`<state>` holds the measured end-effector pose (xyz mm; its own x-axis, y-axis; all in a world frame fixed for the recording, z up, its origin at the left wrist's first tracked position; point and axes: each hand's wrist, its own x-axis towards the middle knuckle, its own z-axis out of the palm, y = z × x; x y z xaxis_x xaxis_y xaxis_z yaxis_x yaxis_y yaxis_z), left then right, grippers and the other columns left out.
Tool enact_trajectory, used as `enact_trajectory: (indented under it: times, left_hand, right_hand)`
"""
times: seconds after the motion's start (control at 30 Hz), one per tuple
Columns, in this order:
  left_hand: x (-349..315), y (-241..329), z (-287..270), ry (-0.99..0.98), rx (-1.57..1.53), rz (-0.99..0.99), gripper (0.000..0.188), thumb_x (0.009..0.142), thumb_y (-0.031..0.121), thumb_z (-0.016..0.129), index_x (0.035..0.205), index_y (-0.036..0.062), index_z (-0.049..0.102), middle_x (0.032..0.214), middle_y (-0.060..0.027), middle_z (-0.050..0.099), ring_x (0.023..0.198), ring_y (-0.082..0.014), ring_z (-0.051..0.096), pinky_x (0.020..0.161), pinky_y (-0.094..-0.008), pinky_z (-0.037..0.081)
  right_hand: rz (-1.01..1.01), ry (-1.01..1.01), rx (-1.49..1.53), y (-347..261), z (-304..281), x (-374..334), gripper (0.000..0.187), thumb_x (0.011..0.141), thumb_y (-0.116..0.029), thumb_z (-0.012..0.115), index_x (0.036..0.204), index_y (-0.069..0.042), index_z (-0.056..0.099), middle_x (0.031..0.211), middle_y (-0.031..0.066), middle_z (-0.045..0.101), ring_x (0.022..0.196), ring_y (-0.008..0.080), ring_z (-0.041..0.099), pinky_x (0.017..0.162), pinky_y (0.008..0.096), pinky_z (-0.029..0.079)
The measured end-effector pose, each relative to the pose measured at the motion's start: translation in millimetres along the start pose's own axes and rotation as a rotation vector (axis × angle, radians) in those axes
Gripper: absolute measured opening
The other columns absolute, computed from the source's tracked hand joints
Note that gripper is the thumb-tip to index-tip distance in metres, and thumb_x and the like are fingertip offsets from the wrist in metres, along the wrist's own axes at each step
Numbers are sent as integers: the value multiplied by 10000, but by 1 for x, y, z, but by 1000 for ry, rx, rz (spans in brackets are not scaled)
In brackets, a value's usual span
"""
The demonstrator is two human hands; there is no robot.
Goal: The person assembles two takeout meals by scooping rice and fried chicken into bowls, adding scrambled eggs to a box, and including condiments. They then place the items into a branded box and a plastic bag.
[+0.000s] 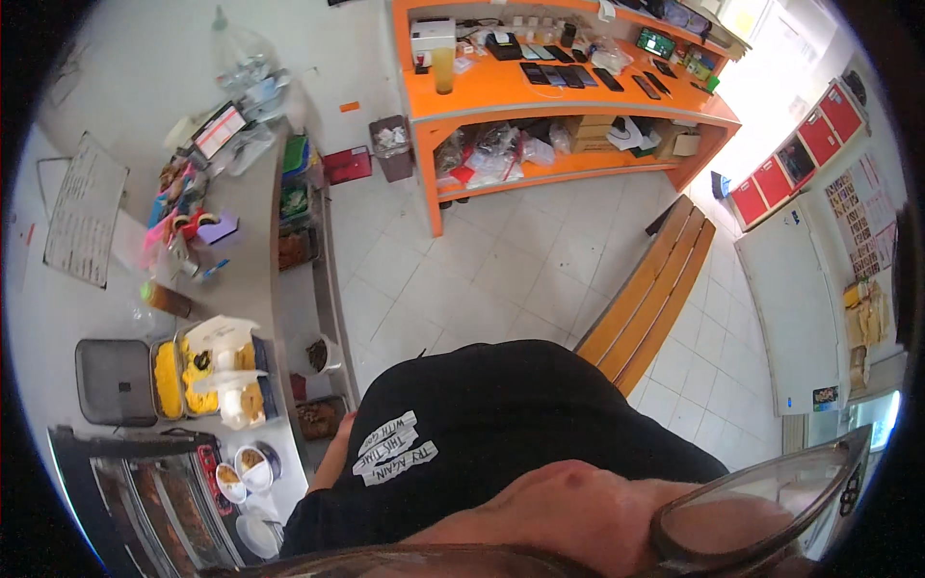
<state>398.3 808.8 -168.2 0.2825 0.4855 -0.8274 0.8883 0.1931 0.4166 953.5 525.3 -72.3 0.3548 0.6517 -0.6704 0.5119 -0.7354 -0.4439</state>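
Only a small part of my left hand (346,425) shows, at the left edge of my black shirt; the shirt hides the rest, fingers included. It is nearest to a container of brown food (321,418) on a shelf under the counter. I cannot see whether it touches that container. My right hand is out of sight. On the counter (252,197) beside my left arm stand a tray of yellow food (169,378), an open white carton (224,335) and small white tubs (252,469) with food in them. A glass-fronted food warmer (164,501) sits close by.
An orange desk (568,96) ahead carries several phones (564,75). A slatted wooden bench (653,289) stands at right, before a white chest freezer (792,303). A waste bin (392,152) is beside the desk. A small bucket (330,354) stands on the lower shelf.
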Motion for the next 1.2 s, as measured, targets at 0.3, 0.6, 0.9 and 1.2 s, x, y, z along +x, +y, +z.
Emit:
enact_trajectory:
  times: [0.3,0.6,0.9,1.2]
  left_hand:
    - [98,108,-99,-110,38,-71,343,920,332,616,995,8,701,997,-165,685,912,-283,656,819,-398,503]
    - [235,388,-283,-346,674,539,346,891,342,637,1003,22,708,967,-182,701,883,-283,668,810,-400,505]
    - [297,798,-271,-325,176,891,210,928,203,666,1076,54,651,1108,-93,655,969,-176,638,803,-320,518]
    - [348,947,-238,-244,-18,890,368,989,112,568,1339,36,484,1230,-100,582,1147,-194,572,962,-305,481]
  right_hand:
    - [-167,56,240,-121,-84,196,581,995,-501,389,906,-2,671,868,190,684,839,373,642,792,492,487]
    - [-47,263,340,-168,-221,307,564,987,-493,430,846,-4,672,778,162,684,761,324,654,740,473,498]
    - [-258,758,323,-176,-430,467,262,971,-262,529,1031,-13,584,896,227,631,821,377,614,747,462,472]
    - [-555,891,-331,-209,-624,654,582,904,-158,548,1448,-105,350,1359,160,530,1315,420,406,1078,579,302]
